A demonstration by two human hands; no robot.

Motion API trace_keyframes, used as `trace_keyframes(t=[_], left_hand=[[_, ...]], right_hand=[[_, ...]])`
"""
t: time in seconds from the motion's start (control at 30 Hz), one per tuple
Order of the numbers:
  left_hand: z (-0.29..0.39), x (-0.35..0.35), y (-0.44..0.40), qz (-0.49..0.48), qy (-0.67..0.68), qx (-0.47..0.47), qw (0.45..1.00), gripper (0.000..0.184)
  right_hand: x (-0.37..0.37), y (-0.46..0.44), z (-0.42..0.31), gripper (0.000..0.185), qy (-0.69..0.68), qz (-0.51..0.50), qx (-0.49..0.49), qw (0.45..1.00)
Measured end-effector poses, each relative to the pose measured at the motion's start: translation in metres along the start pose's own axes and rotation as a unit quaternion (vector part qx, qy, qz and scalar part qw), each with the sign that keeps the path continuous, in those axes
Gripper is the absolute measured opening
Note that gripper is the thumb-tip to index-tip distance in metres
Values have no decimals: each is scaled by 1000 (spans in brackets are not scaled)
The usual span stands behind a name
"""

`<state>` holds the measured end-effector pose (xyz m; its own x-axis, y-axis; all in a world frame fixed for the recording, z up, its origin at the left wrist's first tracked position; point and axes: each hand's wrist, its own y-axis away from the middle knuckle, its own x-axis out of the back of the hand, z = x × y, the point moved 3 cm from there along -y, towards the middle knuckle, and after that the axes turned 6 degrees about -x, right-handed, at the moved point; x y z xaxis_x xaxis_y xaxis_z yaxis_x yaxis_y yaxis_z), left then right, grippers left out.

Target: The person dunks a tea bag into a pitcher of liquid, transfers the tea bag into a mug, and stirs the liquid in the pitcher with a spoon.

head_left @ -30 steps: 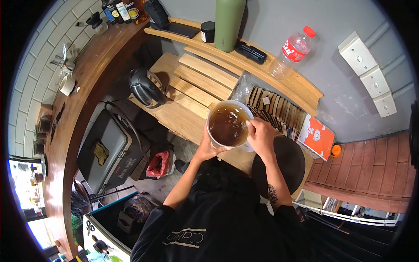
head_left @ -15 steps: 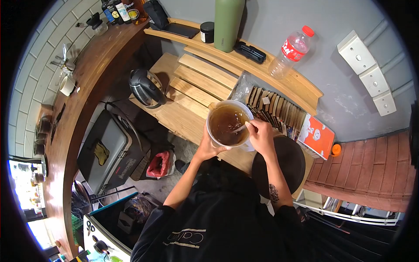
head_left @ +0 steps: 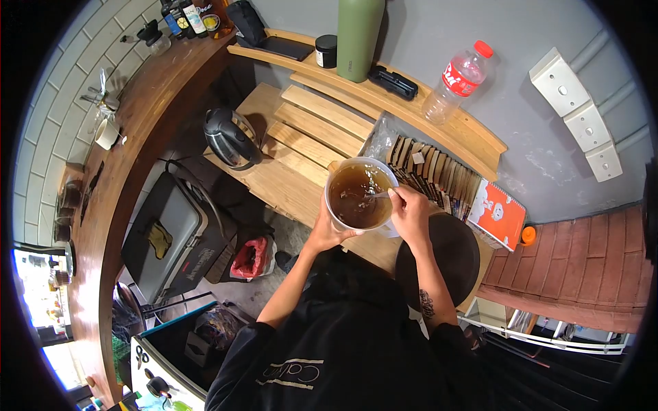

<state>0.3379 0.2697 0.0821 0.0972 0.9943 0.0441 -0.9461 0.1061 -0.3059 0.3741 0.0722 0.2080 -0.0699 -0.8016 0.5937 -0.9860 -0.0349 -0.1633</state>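
A whitish plastic jug (head_left: 371,160), its spout toward the upper left, holds brown liquid (head_left: 351,200) with ripples and bright glints on top. My left hand (head_left: 327,230) is wrapped around the jug's near left side. In my right hand (head_left: 411,211), fingers pinch the thin handle of a spoon (head_left: 381,195) at the right rim. The spoon's lower end is under the liquid and hidden.
A black kettle (head_left: 232,139) stands on the slatted wooden bench (head_left: 293,179) at left. Books (head_left: 439,171) and an orange notebook (head_left: 496,214) line the right. A plastic bottle (head_left: 458,82) and green flask (head_left: 359,41) stand on the shelf. A round black stool (head_left: 449,257) is near my right forearm.
My right hand has shifted slightly with the spoon, and the ripples and glints on the liquid have changed. The left hand and jug stay about where they were.
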Motion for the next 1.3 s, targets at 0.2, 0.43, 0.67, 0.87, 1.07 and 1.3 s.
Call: trace_keyframes(t=[0.2, 0.43, 0.67, 0.87, 1.07, 1.3], left_hand=[[5, -1, -2, -5, 29, 17, 999, 139], [2, -1, -1, -5, 18, 11, 1000, 140], [-2, -1, 0, -5, 0, 8, 1000, 141], [-5, 0, 1, -4, 19, 17, 1000, 141], [-8, 0, 1, -5, 27, 18, 999, 141], [-2, 0, -2, -10, 28, 3, 1000, 141]], right_hand=[[-6, 4, 0, 11, 101, -26, 87, 991], [-7, 3, -1, 16, 74, 12, 72, 995], [-4, 3, -2, 14, 38, 27, 52, 998], [-8, 3, 6, 14, 19, -15, 72, 997], [-3, 6, -1, 16, 59, 22, 32, 997], [-2, 2, 3, 16, -21, -16, 2, 1000]])
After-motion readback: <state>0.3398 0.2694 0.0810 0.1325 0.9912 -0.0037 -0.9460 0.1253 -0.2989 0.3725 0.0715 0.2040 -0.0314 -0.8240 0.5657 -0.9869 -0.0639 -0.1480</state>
